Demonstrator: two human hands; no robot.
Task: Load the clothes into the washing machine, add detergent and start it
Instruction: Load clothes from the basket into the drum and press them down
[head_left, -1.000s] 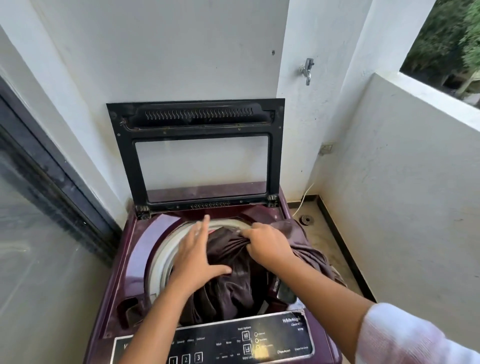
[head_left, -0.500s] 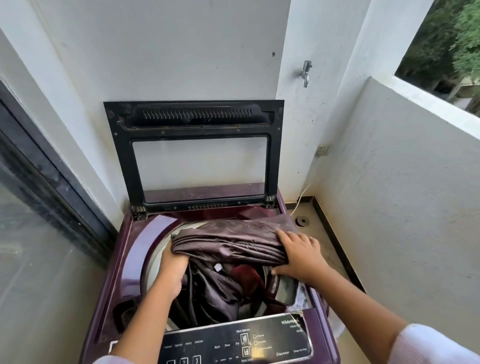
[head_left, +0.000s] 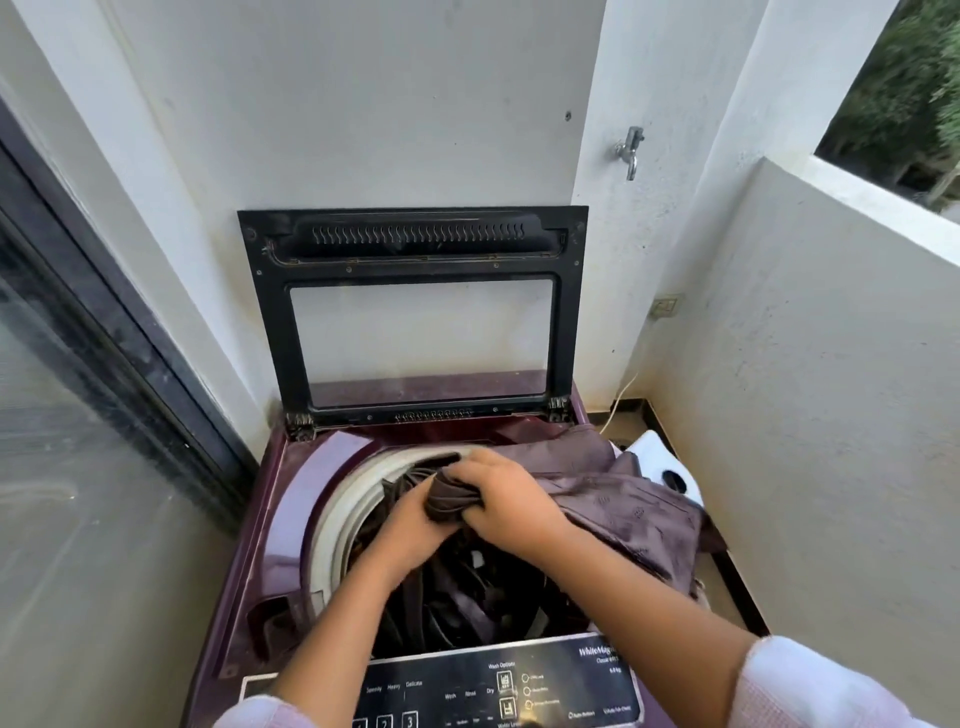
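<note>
**Bright daylight, soft at the edges**

Daylight enters from the opening (head_left: 898, 88) at upper right, leaving the white walls (head_left: 363, 104) evenly bright. The drum (head_left: 467, 597) interior is dark. Straight lines bow near the frame edges, and the trees and the glass door (head_left: 78, 441) look smeared.

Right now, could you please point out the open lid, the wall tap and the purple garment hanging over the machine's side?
open lid (head_left: 270, 312), head view, on its black left frame bar.
wall tap (head_left: 630, 151), head view, on its metal body.
purple garment (head_left: 634, 512), head view, on the cloth draped over the right edge.
</note>
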